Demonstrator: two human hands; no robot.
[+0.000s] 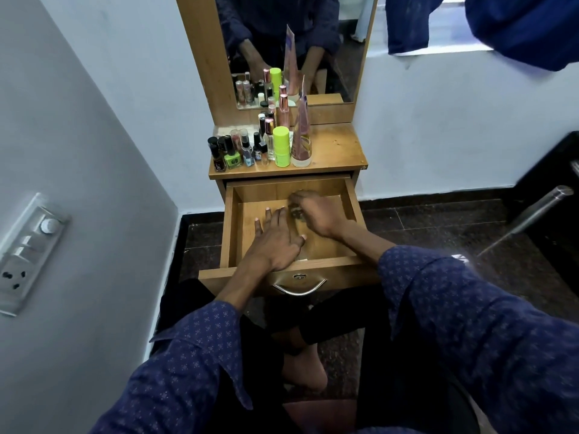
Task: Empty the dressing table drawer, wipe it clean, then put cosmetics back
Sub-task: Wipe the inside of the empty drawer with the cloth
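Observation:
The wooden drawer (pixel 230 227) of the dressing table is pulled out towards me. My left hand (pixel 275 242) lies flat on its floor with the fingers straight. My right hand (pixel 316 214) is deeper inside, fingers curled around a small, blurred, clear object (pixel 297 213); what it is I cannot tell. On the tabletop (pixel 338 148) stand several cosmetics: nail polish bottles (pixel 232 153), a lime green stick (pixel 281 147), a tall pink tube (pixel 301 136) and pink-capped perfume bottles (pixel 283 111).
A mirror (pixel 329 42) rises behind the tabletop. A white wall with a switch panel (pixel 28 255) stands close on the left. The drawer front carries a metal handle (pixel 299 288). A metal chair leg (pixel 532 214) crosses the dark floor at the right.

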